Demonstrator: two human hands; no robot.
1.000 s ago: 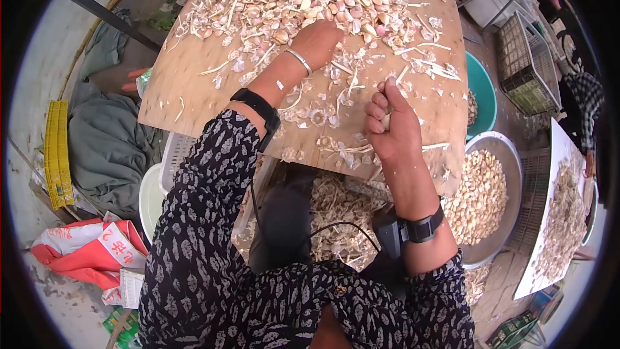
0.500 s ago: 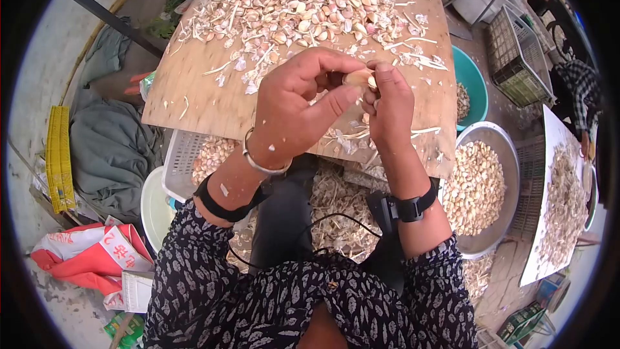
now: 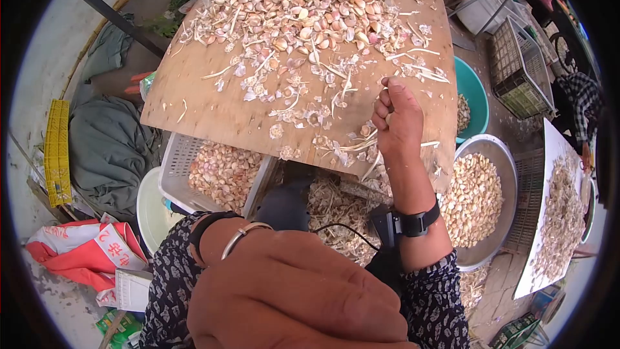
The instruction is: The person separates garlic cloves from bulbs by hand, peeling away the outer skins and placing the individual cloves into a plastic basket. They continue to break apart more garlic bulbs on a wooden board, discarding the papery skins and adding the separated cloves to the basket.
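Observation:
My right hand (image 3: 399,115), with a black watch on its wrist, is closed above the near right part of the wooden board (image 3: 213,106). A small pale garlic clove (image 3: 388,118) shows partly between its curled fingers. My left hand (image 3: 300,291), with a silver bracelet, is large and close to the camera at the bottom. Its back faces me and its fingertips are hidden. On the board lies a pile of garlic cloves (image 3: 303,13), with loose papery skins and dry stems (image 3: 336,81) on the near side.
A metal basin (image 3: 507,210) of peeled-looking cloves stands at right, below a teal basin (image 3: 476,100). A white crate (image 3: 177,168) of cloves sits under the board at left. Crates (image 3: 516,68) and a white board (image 3: 549,220) with skins lie farther right; another person's checkered sleeve (image 3: 579,97) shows there.
My left hand has left the clove held between both hands and moved down toward my body. My right hand has stayed over the board, shifting slightly right and down.

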